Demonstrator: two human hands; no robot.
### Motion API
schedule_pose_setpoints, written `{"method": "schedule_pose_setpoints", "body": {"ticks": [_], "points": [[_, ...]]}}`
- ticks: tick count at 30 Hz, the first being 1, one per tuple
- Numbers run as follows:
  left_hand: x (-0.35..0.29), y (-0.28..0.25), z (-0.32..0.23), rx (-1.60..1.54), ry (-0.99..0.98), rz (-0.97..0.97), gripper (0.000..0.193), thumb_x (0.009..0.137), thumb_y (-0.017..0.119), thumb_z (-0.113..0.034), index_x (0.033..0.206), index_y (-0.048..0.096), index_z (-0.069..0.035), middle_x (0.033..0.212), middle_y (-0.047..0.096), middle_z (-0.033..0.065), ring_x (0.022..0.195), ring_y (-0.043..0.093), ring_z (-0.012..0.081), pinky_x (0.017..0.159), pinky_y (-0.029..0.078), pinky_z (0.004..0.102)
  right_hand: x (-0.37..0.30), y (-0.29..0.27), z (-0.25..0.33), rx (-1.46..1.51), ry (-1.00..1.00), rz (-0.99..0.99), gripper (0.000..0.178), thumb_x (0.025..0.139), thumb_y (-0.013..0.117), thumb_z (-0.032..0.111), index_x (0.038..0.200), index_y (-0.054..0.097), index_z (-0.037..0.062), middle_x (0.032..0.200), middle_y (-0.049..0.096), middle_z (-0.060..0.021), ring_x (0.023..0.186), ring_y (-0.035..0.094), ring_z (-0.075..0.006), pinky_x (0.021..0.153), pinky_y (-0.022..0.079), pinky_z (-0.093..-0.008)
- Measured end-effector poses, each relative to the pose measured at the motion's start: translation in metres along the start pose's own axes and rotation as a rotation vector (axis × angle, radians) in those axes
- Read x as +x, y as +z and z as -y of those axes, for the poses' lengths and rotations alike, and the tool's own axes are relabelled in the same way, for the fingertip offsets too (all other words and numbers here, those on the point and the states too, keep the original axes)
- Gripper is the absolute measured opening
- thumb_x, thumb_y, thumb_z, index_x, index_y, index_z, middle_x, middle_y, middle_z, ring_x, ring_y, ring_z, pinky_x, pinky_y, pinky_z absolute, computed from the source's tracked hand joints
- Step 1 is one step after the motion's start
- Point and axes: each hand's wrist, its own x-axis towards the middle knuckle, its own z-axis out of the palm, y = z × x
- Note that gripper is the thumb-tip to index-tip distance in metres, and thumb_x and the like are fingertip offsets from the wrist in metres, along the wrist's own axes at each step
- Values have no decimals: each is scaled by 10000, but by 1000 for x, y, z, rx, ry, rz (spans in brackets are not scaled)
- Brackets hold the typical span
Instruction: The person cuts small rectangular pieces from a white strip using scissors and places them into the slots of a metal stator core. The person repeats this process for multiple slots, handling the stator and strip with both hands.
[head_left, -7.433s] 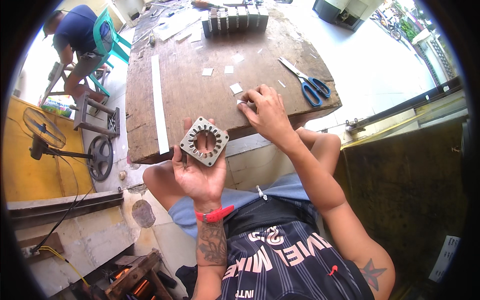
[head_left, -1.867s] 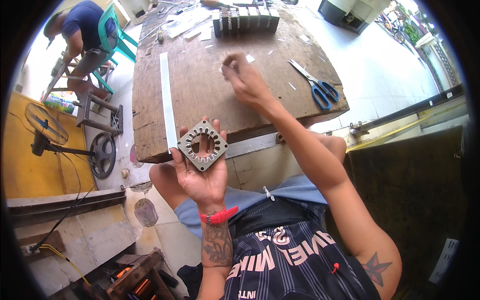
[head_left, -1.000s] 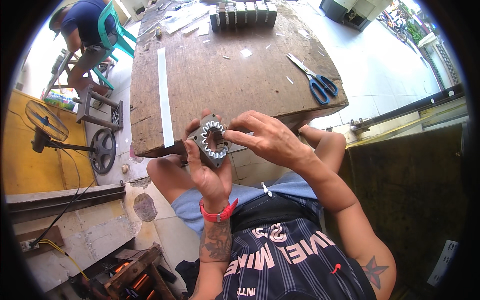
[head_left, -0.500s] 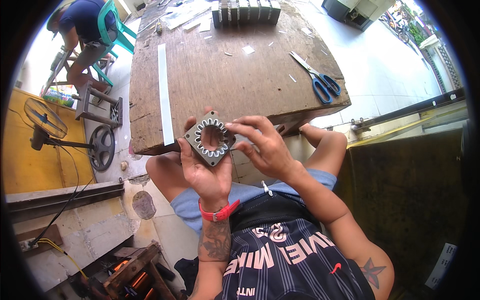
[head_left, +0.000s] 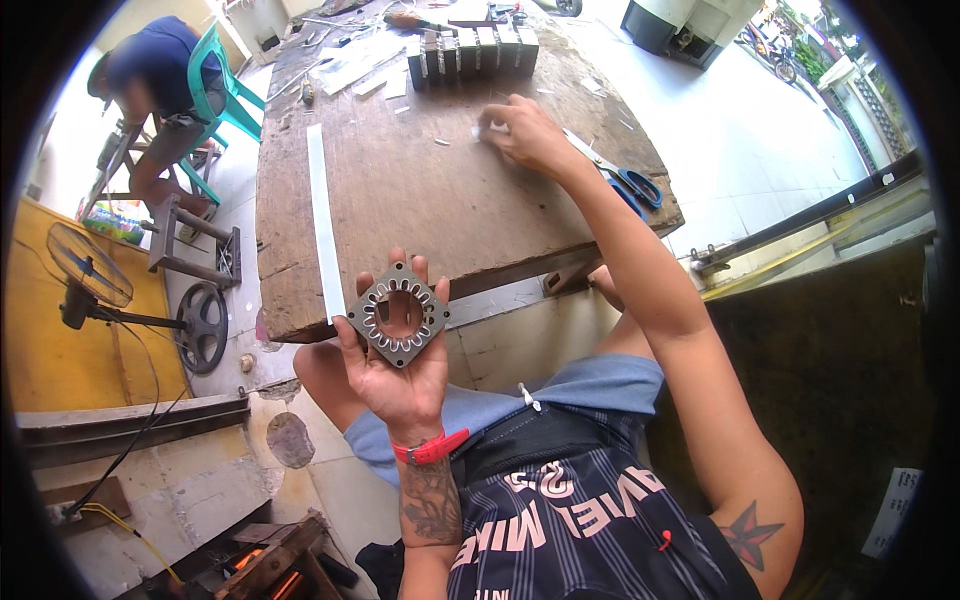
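Observation:
My left hand [head_left: 400, 385], palm up over my lap near the table's front edge, holds a square grey stator core [head_left: 436, 318]. White slot liners line most of its round opening; a few slots at the right show no liner. Away across the table my right hand [head_left: 525, 135] reaches down, its fingers curled and slightly blurred. At its fingertips is a small piece of white paper [head_left: 477, 132], partly hidden by them. Blue-handled scissors [head_left: 640, 188] lie just beyond my right forearm, which covers part of them.
A long white paper strip [head_left: 322, 220] lies on the left of the wooden table [head_left: 400, 220]. At the back stand a row of dark stacked cores [head_left: 470, 62] and loose paper sheets [head_left: 360, 60]. A fan [head_left: 90, 255] and a seated person [head_left: 165, 75] are at the left.
My right hand has left the stator core and reached forward to the small white paper piece on the table. My left hand has lowered slightly toward me, still holding the core.

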Motion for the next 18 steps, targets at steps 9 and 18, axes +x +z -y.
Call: {"method": "schedule_pose_setpoints", "body": {"ticks": [9, 18], "points": [[6, -2, 4, 123, 117, -37, 617, 1065, 513, -488, 1512, 491, -63, 1564, 504, 186, 1474, 443, 365, 1219, 341, 582, -133, -41, 100, 821, -48, -61, 340, 950, 734, 85, 1282, 668, 50, 1059, 732, -136, 865, 702, -198, 776, 580, -345], [-1, 5, 23, 423, 260, 87, 627, 1063, 514, -460, 1519, 452, -34, 1574, 477, 186, 1448, 466, 350, 1208, 381, 500, -160, -54, 143, 547, -319, -193, 396, 798, 809, 67, 1166, 663, 54, 1063, 650, -115, 978, 682, -307, 807, 584, -394]]}}
